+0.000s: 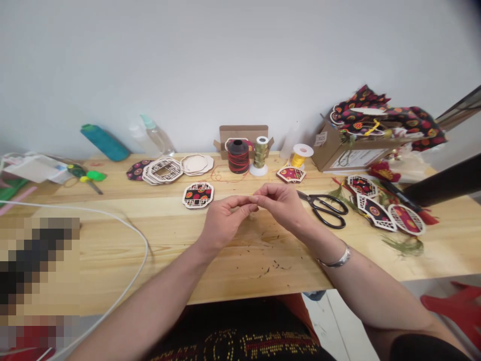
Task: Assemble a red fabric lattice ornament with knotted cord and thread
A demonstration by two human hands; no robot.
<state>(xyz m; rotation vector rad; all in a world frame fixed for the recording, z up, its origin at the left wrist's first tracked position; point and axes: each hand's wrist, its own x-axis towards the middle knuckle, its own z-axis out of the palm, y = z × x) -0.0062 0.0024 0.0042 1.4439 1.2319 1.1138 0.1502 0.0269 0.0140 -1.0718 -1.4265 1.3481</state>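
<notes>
My left hand [227,220] and my right hand [280,205] meet above the middle of the wooden table [169,235]. The fingers of both are pinched together, tips touching or nearly so. Whatever lies between them is too small to make out. Just left of my left hand lies an octagonal ornament [198,195] with a dark floral centre and a pale cut-out frame. Black-handled scissors [328,209] rest right of my right hand. Small dark scraps are scattered on the wood below my hands.
Behind my hands stand a red-and-black thread spool [238,156], a gold spool [260,152] and a yellow spool [299,156]. Wooden frames [165,171] lie back left. A cardboard box [347,154] with fabric stands back right, finished-looking ornaments [376,212] before it. A white cable [145,240] curves at left.
</notes>
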